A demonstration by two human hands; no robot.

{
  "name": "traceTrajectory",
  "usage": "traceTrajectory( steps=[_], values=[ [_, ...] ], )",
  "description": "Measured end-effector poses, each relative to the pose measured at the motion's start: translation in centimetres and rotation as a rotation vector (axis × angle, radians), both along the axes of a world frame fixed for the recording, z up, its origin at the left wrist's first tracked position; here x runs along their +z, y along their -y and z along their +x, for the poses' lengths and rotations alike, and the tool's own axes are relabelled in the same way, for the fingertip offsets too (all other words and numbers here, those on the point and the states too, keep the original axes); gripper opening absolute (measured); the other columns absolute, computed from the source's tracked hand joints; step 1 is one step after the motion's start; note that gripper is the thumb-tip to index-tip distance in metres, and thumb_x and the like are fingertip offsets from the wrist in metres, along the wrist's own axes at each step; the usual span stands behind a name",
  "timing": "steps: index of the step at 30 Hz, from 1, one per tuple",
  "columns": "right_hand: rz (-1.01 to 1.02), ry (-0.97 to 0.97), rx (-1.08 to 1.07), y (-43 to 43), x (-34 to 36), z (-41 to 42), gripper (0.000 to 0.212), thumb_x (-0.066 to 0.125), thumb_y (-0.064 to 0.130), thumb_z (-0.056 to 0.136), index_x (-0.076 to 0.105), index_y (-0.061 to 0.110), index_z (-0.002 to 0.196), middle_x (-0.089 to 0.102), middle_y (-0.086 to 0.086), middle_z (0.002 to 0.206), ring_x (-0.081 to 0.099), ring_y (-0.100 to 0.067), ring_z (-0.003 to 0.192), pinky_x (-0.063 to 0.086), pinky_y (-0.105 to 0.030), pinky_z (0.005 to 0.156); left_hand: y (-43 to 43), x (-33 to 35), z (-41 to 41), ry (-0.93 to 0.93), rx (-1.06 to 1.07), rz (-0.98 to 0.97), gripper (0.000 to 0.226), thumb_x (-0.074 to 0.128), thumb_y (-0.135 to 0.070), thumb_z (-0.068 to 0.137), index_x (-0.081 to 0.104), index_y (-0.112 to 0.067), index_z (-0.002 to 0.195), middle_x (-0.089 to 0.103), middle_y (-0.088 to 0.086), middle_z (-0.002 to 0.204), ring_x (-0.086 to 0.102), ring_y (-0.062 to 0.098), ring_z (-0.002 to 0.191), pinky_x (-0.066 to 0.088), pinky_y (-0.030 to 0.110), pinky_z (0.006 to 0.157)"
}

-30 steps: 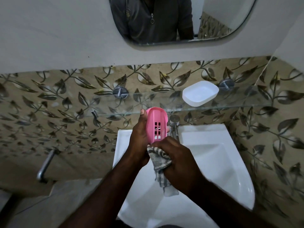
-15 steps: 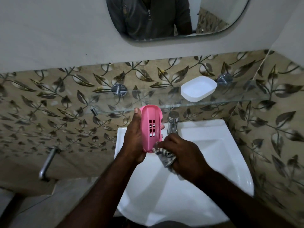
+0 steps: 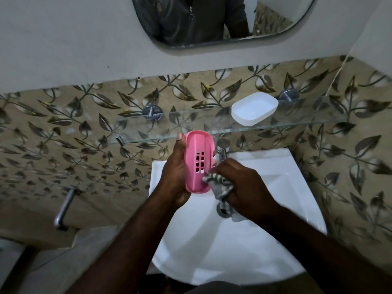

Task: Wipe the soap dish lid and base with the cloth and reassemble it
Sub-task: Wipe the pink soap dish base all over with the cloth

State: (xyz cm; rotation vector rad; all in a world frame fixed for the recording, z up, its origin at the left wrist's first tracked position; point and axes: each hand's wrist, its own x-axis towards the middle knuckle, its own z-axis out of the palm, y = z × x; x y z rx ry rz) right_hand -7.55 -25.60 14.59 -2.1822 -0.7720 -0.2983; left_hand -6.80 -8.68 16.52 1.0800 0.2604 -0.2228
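Observation:
Over the sink my left hand grips a pink slotted soap dish base, held upright with its hollow side towards me. My right hand is closed on a striped grey cloth, which presses against the lower right part of the pink base. The white soap dish lid lies by itself on the glass shelf, up and to the right of both hands.
A white basin lies under my hands, with a chrome tap just behind the pink base and a drain under the cloth. A mirror hangs above. A metal pipe sticks out low on the left wall.
The cloth in my right hand has shifted from below the pink base up onto its lower inside face. The left hand keeps the same grip.

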Motion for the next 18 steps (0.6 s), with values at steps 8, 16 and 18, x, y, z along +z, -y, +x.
traceTrajectory(
  steps=[8, 16, 18],
  values=[
    [0.19, -0.064, 0.015, -1.8, -0.2, -3.7, 0.021, 0.06, 0.026, 0.077, 0.065, 0.023, 0.097, 0.063, 0.007, 0.092, 0.066, -0.017, 0.084, 0.053, -0.032, 0.068, 0.0, 0.4, -0.6, 0.043, 0.002, -0.051, 0.077, 0.044, -0.066, 0.078, 0.058, -0.006, 0.124, 0.072, 0.016, 0.106, 0.068, 0.028, 0.094, 0.057, 0.042, 0.084],
    [0.228, -0.052, -0.314, -2.2, 1.5, 1.2, 0.014, 0.065, 0.011, 0.075, 0.061, 0.015, 0.088, 0.055, 0.004, 0.087, 0.053, -0.011, 0.073, 0.039, -0.026, 0.061, 1.3, 0.3, -1.1, 0.052, 0.041, -0.034, 0.078, 0.049, -0.069, 0.083, 0.053, -0.009, 0.133, 0.066, 0.019, 0.12, 0.063, 0.033, 0.107, 0.051, 0.046, 0.091],
    [0.243, -0.136, -0.278, -2.4, 0.5, -0.4, 0.01, 0.06, 0.019, 0.074, 0.058, 0.013, 0.083, 0.06, 0.002, 0.083, 0.055, -0.015, 0.073, 0.045, -0.033, 0.063, 1.2, 0.6, -1.1, 0.071, 0.078, -0.041, 0.076, 0.053, -0.067, 0.08, 0.055, -0.009, 0.129, 0.07, 0.016, 0.11, 0.067, 0.029, 0.099, 0.054, 0.046, 0.09]
  ],
)
